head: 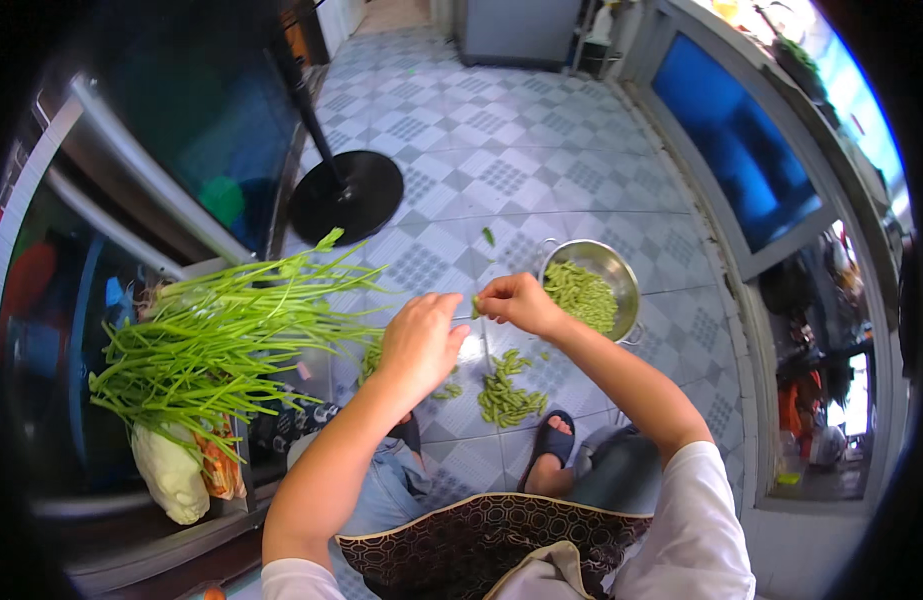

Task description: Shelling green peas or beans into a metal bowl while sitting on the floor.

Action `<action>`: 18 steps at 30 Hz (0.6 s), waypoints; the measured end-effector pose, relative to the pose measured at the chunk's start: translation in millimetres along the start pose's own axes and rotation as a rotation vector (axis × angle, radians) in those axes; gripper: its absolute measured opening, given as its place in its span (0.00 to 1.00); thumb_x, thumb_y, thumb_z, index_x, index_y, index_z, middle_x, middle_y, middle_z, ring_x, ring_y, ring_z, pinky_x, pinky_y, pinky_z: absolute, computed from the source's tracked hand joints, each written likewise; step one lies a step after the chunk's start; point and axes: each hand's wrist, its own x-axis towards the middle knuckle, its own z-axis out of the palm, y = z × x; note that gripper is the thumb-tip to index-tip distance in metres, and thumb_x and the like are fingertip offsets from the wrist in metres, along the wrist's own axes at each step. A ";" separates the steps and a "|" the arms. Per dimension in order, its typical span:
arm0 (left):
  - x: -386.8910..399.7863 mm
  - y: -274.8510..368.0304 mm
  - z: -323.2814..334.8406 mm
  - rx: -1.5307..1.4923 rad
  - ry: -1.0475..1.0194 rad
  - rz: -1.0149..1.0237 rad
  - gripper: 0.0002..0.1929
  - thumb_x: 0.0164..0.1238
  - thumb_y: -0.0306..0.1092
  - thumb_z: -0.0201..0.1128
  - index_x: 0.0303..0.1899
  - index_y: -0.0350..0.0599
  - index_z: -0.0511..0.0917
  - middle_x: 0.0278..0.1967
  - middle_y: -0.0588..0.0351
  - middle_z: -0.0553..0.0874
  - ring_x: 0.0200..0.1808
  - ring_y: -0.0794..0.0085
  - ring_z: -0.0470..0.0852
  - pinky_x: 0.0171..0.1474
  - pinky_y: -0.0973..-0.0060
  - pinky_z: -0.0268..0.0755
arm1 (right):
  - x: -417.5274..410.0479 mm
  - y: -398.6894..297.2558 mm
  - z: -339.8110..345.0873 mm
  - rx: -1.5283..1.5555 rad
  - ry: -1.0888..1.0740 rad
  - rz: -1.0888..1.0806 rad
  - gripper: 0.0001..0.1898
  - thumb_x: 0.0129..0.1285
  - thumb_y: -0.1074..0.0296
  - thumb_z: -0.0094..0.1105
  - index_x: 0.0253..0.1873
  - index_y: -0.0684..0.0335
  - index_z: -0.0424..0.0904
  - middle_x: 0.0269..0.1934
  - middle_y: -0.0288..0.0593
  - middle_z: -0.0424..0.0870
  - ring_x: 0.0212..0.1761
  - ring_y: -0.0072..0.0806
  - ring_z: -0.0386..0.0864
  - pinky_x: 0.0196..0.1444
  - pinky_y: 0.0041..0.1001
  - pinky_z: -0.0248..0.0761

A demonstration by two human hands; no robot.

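Note:
My right hand (pixel 520 304) pinches a green bean pod (pixel 475 307) between thumb and fingertips. Just left of it, my left hand (pixel 424 337) is raised with its thumb apart from its fingers, and I see nothing in it. A two-handled steel colander (pixel 628 289) stands on the floor to the right, partly behind my right forearm, holding shelled green beans (pixel 595 304) and pods. Below my hands lies a pile of green bean pods (pixel 510 394) on the tiles. More pods (pixel 371 358) lie on the floor, partly hidden by my left hand and arm.
Long leafy green stalks (pixel 228 337), a pale cabbage (pixel 170 469) and an orange package (pixel 221 457) are at the left. A round black stand base (pixel 349 196) rests on the tiled floor (pixel 499 176). A cabinet (pixel 739 142) runs along the right. My sandaled foot (pixel 555 442) is near the pods.

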 end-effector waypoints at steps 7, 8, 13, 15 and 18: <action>-4.0 36.2 0.1 -0.352 0.071 0.051 0.19 0.50 0.25 0.67 0.47 0.39 0.77 0.31 0.49 0.83 0.30 0.66 0.83 0.34 0.73 0.76 | -80.6 -71.1 -3.4 0.211 0.129 -0.036 0.09 0.58 0.67 0.62 0.36 0.69 0.81 0.25 0.35 0.81 0.26 0.15 0.74 0.27 0.17 0.68; -5.1 39.7 2.4 -0.367 0.092 0.059 0.19 0.51 0.25 0.67 0.47 0.39 0.77 0.29 0.50 0.83 0.27 0.67 0.83 0.32 0.75 0.76 | -85.3 -69.2 -2.0 0.204 0.146 -0.050 0.09 0.59 0.68 0.61 0.37 0.69 0.81 0.26 0.35 0.81 0.26 0.15 0.74 0.28 0.17 0.68; -9.9 39.6 4.1 -0.379 0.189 0.068 0.17 0.51 0.23 0.67 0.46 0.39 0.78 0.29 0.49 0.83 0.27 0.68 0.83 0.31 0.75 0.76 | -92.4 -78.6 3.1 0.129 0.173 -0.134 0.09 0.60 0.69 0.60 0.39 0.70 0.81 0.27 0.36 0.81 0.27 0.15 0.74 0.30 0.17 0.69; -10.7 39.3 4.6 -0.385 0.214 0.083 0.17 0.51 0.22 0.67 0.45 0.39 0.79 0.28 0.49 0.83 0.27 0.68 0.83 0.31 0.76 0.75 | -92.1 -78.3 2.2 0.102 0.162 -0.124 0.09 0.61 0.69 0.59 0.39 0.70 0.80 0.27 0.36 0.81 0.28 0.15 0.75 0.31 0.17 0.69; -10.6 39.1 6.7 -0.365 0.278 0.141 0.17 0.50 0.22 0.67 0.45 0.40 0.79 0.28 0.49 0.83 0.26 0.68 0.82 0.29 0.75 0.74 | -91.3 -76.1 1.1 0.103 0.163 -0.168 0.08 0.61 0.69 0.59 0.38 0.70 0.81 0.27 0.36 0.80 0.28 0.15 0.75 0.30 0.17 0.69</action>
